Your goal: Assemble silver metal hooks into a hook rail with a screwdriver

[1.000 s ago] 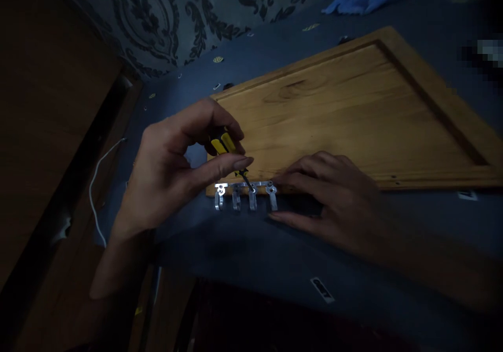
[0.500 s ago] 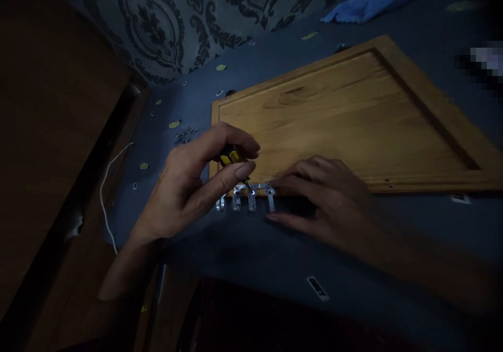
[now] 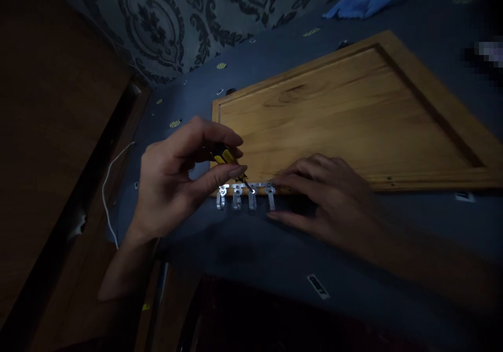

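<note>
My left hand [image 3: 173,182] is closed on a small screwdriver [image 3: 225,155] with a black and yellow handle. Its thin shaft slants down to the right, and the tip meets the third hook from the left on a silvery metal hook rack [image 3: 237,190]. That rack lies along the near edge of a wooden panel [image 3: 314,116], its hooks hanging past the edge. At the rack's right end, my right hand [image 3: 330,195] grips it, fingers on the panel and thumb by the last hook's lower end. The fingertips' exact contact is hard to see in the dim light.
A dark blue patterned cloth [image 3: 243,242] covers the surface below the panel. A blue rag [image 3: 365,1] lies at the back right, near a patterned wall [image 3: 157,22]. On the left, a white cable [image 3: 105,195] hangs by a wooden cabinet [image 3: 51,132].
My left hand has shifted slightly left and turned, showing more of the leftmost hook and covering the loose screws behind it. The screwdriver tip stays at the same hook. My right hand is nearly still.
</note>
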A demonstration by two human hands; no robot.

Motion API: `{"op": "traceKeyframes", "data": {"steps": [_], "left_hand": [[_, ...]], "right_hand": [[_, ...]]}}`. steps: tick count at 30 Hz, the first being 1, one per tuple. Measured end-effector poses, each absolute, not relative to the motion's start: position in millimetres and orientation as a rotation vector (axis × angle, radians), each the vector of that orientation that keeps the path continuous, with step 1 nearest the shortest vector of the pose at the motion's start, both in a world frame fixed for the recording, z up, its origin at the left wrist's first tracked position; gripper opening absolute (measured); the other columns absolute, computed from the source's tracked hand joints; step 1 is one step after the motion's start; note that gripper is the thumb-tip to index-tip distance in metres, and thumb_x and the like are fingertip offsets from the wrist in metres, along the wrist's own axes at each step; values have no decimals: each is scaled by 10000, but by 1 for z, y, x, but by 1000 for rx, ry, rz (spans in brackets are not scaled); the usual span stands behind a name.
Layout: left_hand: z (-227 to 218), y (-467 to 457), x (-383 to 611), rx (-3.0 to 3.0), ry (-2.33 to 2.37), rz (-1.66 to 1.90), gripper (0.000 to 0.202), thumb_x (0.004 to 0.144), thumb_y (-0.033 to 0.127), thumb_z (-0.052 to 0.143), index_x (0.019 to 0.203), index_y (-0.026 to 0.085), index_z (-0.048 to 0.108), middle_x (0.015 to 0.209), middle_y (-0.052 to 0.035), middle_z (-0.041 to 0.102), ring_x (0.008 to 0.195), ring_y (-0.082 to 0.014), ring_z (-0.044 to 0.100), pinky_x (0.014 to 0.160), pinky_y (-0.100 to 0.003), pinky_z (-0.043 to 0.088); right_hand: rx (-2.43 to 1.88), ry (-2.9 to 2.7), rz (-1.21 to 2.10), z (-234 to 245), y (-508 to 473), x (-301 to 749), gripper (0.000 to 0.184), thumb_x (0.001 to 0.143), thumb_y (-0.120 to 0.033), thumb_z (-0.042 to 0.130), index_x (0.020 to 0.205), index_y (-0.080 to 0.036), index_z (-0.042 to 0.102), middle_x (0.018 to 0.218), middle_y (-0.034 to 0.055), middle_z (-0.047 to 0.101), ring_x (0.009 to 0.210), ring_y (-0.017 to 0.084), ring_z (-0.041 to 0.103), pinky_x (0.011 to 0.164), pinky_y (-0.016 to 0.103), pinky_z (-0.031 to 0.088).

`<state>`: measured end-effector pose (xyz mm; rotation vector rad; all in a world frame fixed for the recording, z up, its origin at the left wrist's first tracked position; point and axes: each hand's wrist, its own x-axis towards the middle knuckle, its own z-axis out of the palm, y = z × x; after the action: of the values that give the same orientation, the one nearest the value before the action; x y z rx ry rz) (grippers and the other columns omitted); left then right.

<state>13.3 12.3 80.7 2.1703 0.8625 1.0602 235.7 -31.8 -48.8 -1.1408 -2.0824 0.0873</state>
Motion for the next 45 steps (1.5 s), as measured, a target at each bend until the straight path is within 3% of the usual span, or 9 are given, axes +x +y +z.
{"op": "traceKeyframes", "data": {"steps": [4,8,11,15,20,32,36,41,45], "left_hand": [[80,13,13,2150,864,1038,279,764,170,842,1004,298,782,912,-31,755,829,-276,725,693,-399,636],[69,8,20,1962,843,1063,130,900,255,733,1026,281,754,959,-53,730,902,-255,707,817,-418,628],[60,5,36,1657,809,1164,47,947,271,674,948,283,719,814,-12,627,769,-180,635,843,-392,609],[54,5,60,1398,766,1320,145,907,342,726,811,261,654,615,37,371,525,-117,363,513,-282,411],[56,8,75,1416,788,1283,456,929,615,678,706,240,546,503,69,253,411,-86,161,378,-288,193],[57,20,71,1492,571,1076,508,936,634,656,656,230,529,461,84,249,323,-47,184,333,-219,217],[52,20,65,1630,588,1057,425,987,582,607,734,243,571,533,69,263,342,-61,304,410,-211,300],[67,17,56,1610,590,1263,198,968,334,667,801,231,692,643,18,387,525,-116,356,539,-285,368],[85,12,56,1601,721,1367,266,923,480,735,789,258,674,669,15,446,577,-124,396,637,-295,483]], "right_hand": [[-1097,-2097,103,-48,-31,237,352,946,-531,667,1086,-211,704,953,62,701,892,248,630,777,394,445],[-1122,-2109,120,-48,-31,238,347,944,-536,668,1068,-215,711,961,63,704,903,248,630,785,395,441],[-1122,-2112,128,-47,-31,238,362,945,-552,660,1057,-213,714,951,67,704,902,249,628,772,391,433],[-1110,-2112,134,-47,-30,239,374,961,-558,639,1079,-211,713,969,70,705,907,247,626,781,394,437],[-1102,-2116,134,-48,-30,238,419,958,-591,627,1085,-202,714,966,68,696,890,247,613,770,394,437],[-1118,-2121,138,-48,-30,239,393,951,-584,639,1083,-223,719,969,73,700,900,246,612,781,394,440],[-1089,-2116,137,-49,-29,240,396,933,-583,669,1080,-219,720,971,63,704,900,243,617,784,393,449],[-1086,-2127,129,-47,-29,240,382,948,-552,662,1094,-203,714,980,68,705,910,245,625,790,397,459],[-1078,-2108,96,-46,-31,239,377,960,-542,649,1080,-191,712,954,67,703,884,243,622,770,392,455]]}}
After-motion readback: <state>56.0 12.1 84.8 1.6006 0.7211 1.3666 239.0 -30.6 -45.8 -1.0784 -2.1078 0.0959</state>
